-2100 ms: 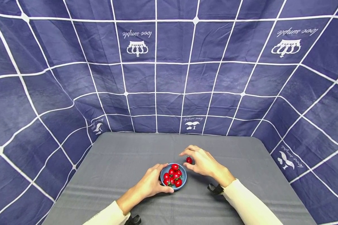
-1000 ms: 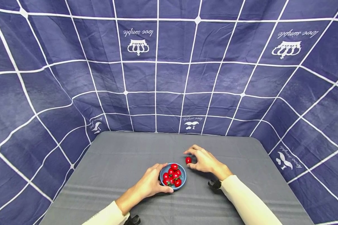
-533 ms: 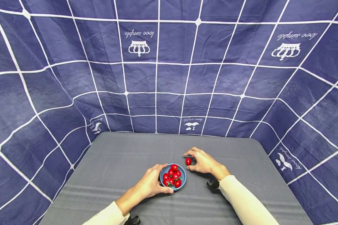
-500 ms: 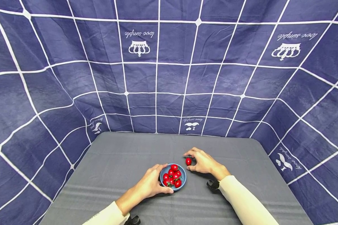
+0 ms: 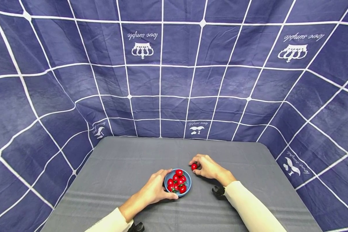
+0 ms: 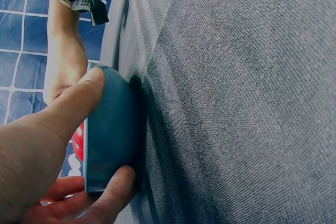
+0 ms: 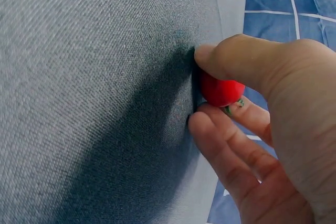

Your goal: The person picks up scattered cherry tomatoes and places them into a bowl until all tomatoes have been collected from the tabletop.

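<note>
A small blue bowl (image 5: 189,187) holds several red cherry tomatoes with green stems and stands upright on the grey cloth. My left hand (image 5: 155,188) grips its left side, thumb at the near rim and fingers at the far side; the left wrist view shows the bowl's outer wall (image 6: 113,129) between them. Just right of the bowl, one more cherry tomato (image 5: 194,166) lies on the cloth. My right hand (image 5: 208,167) has thumb and fingers curled round it. In the right wrist view this tomato (image 7: 221,91) sits between thumb and fingertips, its green stem towards the fingers.
The grey cloth-covered table (image 5: 127,158) extends around both hands. A dark blue curtain (image 5: 174,80) with white grid lines and printed motifs hangs behind the table and along both sides. A black strap (image 5: 218,191) is on the right wrist.
My right hand's fingers and thumb have drawn in around the single tomato, which has turned a little. The left hand and the bowl stay where they were.
</note>
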Available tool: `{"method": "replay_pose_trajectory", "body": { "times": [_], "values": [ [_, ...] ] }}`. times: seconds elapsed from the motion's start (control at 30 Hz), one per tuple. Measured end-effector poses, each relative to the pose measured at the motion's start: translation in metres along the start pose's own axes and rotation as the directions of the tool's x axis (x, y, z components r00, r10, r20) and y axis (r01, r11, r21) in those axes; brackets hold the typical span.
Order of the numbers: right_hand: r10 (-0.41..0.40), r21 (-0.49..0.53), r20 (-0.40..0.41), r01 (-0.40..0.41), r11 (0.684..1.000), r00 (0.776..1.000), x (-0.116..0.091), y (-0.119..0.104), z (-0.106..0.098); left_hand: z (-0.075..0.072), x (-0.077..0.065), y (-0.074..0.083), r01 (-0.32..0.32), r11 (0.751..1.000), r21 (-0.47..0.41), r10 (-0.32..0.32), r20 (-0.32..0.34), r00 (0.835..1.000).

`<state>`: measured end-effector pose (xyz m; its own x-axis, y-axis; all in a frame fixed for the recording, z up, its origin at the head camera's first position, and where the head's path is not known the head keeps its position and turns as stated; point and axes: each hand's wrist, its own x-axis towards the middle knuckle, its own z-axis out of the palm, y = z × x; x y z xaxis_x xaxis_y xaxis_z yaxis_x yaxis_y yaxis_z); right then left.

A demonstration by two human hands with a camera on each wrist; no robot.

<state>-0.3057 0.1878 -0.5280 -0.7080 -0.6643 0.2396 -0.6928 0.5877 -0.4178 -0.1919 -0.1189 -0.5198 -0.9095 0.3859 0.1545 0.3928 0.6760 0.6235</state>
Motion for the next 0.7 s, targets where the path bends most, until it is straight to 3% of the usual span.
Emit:
{"method": "replay_pose_trajectory", "body": {
  "times": [0.2,0.7],
  "values": [
    [0.014,0.036,0.006,-0.014,0.999,1.0,-0.0006,0.0001,-0.0006,0.0002,0.0007,0.0002,-0.007,1.0,0.002,0.007,-0.004,1.0],
    [0.0,-0.011,-0.022,0.0,1.0,1.0,-0.0021,-0.0028,-0.0044,0.0005,0.0001,0.0002,0.005,1.0,0.002,-0.005,-0.001,1.0]
  ]
}}
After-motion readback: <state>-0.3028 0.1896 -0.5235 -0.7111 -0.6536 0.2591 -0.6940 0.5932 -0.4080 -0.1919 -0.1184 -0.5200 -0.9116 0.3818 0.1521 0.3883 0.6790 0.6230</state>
